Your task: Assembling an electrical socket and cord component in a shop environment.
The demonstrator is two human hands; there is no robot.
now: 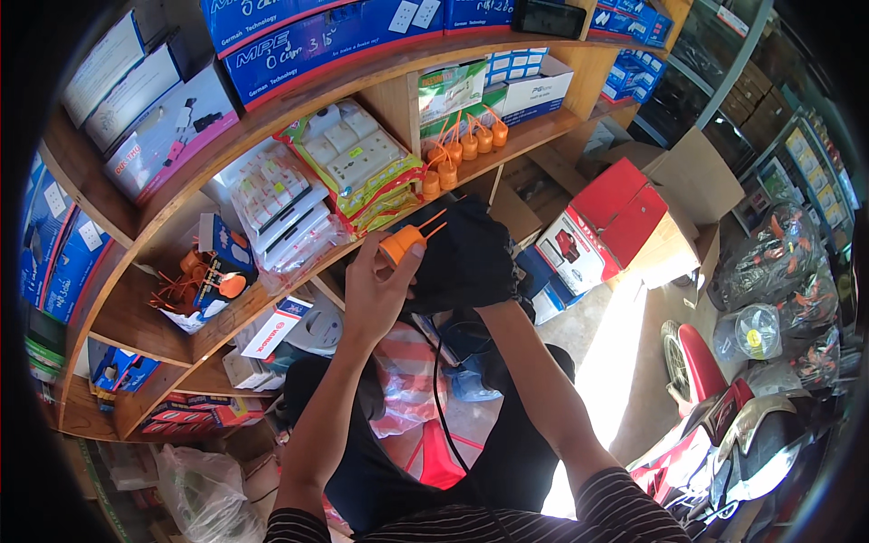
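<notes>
In my left hand (378, 290) is an orange lamp holder (404, 242), pinched between thumb and fingers, with two short orange wires pointing up to the right. Black cloth (463, 262) hangs just beside it and covers my right hand, whose fingers are hidden; only the wrist and forearm (534, 371) show. On the shelf edge ahead, several more orange lamp holders (469, 147) stand in a cluster, their wire loops sticking up. Another group of orange lamp holders (233, 285) lies in and around an opened box in the lower left compartment.
Curved wooden shelves (299, 86) hold blue boxes (299, 56) and bagged white sockets (348, 154). A dark phone (549, 18) lies on the upper shelf. At right are a red and white carton (593, 226), a red motorbike (701, 371) and plastic-wrapped goods (769, 271). A black cord (437, 389) hangs between my legs.
</notes>
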